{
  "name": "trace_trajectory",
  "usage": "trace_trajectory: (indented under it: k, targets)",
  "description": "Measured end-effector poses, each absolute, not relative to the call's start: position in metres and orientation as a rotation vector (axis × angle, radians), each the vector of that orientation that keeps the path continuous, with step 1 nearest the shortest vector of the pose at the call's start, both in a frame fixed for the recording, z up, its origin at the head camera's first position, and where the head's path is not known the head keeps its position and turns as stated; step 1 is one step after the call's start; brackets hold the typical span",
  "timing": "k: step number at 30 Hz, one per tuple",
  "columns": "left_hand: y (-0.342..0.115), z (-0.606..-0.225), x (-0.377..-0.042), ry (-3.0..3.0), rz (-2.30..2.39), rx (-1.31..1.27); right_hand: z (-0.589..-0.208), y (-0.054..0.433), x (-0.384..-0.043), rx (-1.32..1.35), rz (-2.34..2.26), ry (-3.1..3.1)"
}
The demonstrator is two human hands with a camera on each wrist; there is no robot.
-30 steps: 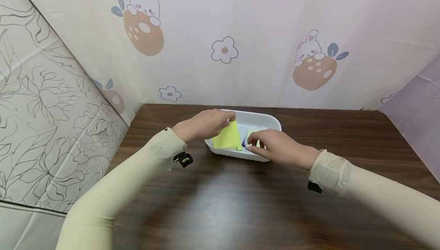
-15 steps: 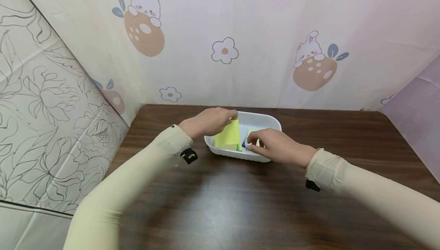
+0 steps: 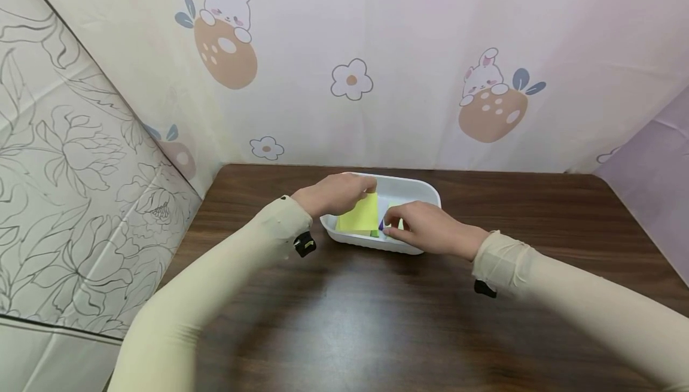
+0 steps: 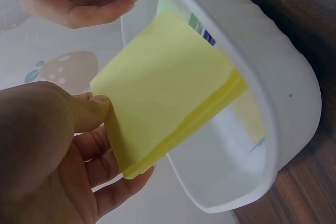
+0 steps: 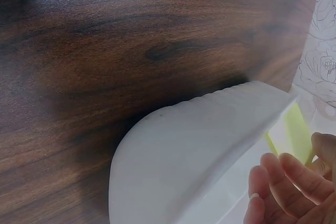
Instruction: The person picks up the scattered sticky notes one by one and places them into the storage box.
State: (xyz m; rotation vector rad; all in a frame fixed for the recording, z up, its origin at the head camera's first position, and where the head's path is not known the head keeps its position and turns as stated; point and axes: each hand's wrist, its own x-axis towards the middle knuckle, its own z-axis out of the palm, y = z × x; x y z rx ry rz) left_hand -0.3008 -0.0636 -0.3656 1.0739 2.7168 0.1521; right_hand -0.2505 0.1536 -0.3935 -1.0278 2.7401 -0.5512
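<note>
My left hand [image 3: 339, 193] pinches a pad of yellow sticky notes [image 3: 359, 215] over the left half of a white plastic tray [image 3: 344, 238]. In the left wrist view, the thumb lies on the pad's face and the fingers are behind it; its far edge overlaps the tray's rim [image 4: 252, 77]. My right hand [image 3: 430, 227] hangs over the tray's right side, fingers loosely curled, nothing visible between them. In the right wrist view its fingertips [image 5: 270, 161] are just above the rim. Partly hidden in the tray are a pale green piece [image 4: 170, 3] and a small purple piece [image 3: 381, 224].
The tray stands on a dark wood-grain table [image 3: 344, 308], near its back edge. Behind hangs a curtain [image 3: 409, 81] printed with rabbits and flowers. A flower-line panel [image 3: 81, 158] borders the left side, and a lilac cloth [image 3: 651, 146] the right.
My left hand has shifted a little to the right with the yellow pad, whose angle has changed. My right hand stays over the tray's right side, moved slightly left.
</note>
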Motion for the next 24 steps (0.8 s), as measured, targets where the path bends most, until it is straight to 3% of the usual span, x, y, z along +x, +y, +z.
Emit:
trace_trajectory:
  k: [24]
  targets:
    - [-0.06,-0.389,-0.311,2.621,0.041,0.981,-0.396,0.15,-0.252,-1.006,-0.533,2.748]
